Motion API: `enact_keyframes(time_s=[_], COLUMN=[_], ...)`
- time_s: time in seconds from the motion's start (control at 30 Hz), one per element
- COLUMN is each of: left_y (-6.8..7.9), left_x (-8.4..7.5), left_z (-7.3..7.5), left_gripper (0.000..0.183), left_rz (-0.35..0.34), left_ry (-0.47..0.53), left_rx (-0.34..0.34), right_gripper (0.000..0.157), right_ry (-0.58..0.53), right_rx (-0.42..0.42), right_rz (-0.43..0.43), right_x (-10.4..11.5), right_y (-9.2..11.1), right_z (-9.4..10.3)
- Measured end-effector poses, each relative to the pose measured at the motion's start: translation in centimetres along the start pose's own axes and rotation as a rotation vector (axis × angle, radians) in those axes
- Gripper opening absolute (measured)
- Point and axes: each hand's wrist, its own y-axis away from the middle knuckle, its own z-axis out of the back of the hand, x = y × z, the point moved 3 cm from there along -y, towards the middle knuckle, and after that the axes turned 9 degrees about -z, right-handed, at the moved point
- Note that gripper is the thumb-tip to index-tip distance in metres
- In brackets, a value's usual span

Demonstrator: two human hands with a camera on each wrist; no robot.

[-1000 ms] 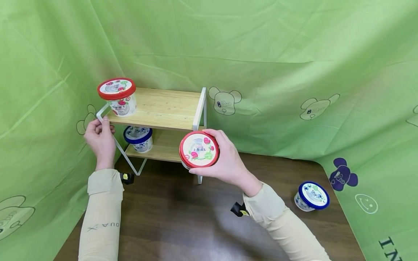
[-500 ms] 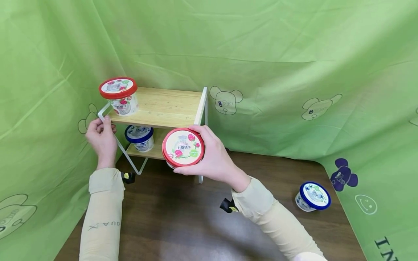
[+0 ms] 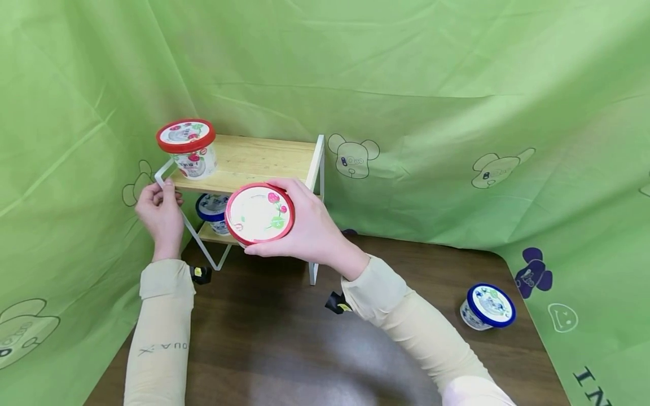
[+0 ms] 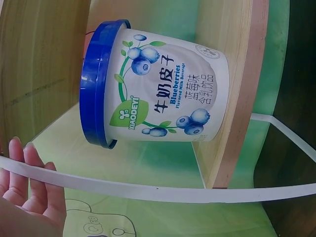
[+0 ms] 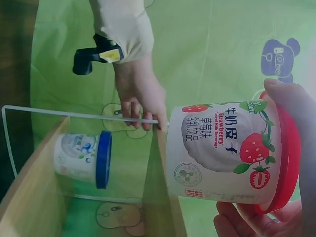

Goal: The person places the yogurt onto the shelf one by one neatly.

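My right hand [image 3: 315,228] grips a strawberry milk tub [image 3: 260,214] by its red lid, thumb on one side and fingers on the other. In the right wrist view this tub [image 5: 222,153] appears in front of the top board. My left hand [image 3: 161,217] holds the white metal frame [image 4: 148,191] at the left end of a two-tier wooden shelf [image 3: 254,158], its fingers round the bar. Another red-lidded tub [image 3: 190,148] stands at the left of the top board. On the lower board sits a blue-lidded blueberry tub [image 4: 168,89], partly hidden by the held tub in the head view.
A second blue-lidded tub [image 3: 487,307] stands on the dark wooden table [image 3: 284,349] at the right. Green cloth [image 3: 406,67] with printed bears hangs behind and at both sides. The shelf's right frame [image 3: 316,163] rises slightly above the top board.
My right hand has carried the strawberry tub left and slightly up, along the shelf's front. The left hand keeps its place on the frame.
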Motion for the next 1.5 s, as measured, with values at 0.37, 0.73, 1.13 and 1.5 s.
enact_keyframes(time_s=[0.37, 0.73, 1.13, 1.5], left_y=[-0.1, -0.4, 0.1, -0.1], left_x=[0.1, -0.1, -0.4, -0.4], left_z=[0.1, 0.2, 0.1, 0.2], left_gripper=[0.018, 0.009, 0.01, 0.007], left_rz=[0.01, 0.036, 0.032, 0.045], left_ry=[0.005, 0.011, 0.016, 0.025], left_rx=[0.007, 0.021, -0.001, 0.006], right_gripper=[0.095, 0.096, 0.104, 0.109], right_ry=[-0.016, -0.086, -0.099, -0.024], right_rx=[0.03, 0.011, 0.007, -0.016], right_rz=[-0.015, -0.082, -0.157, -0.225], right_x=[1.7, 3.2, 3.7, 4.4], right_y=[-2.3, -4.3, -6.7, -9.1], right_z=[-0.8, -0.8, 1.0, 2.6])
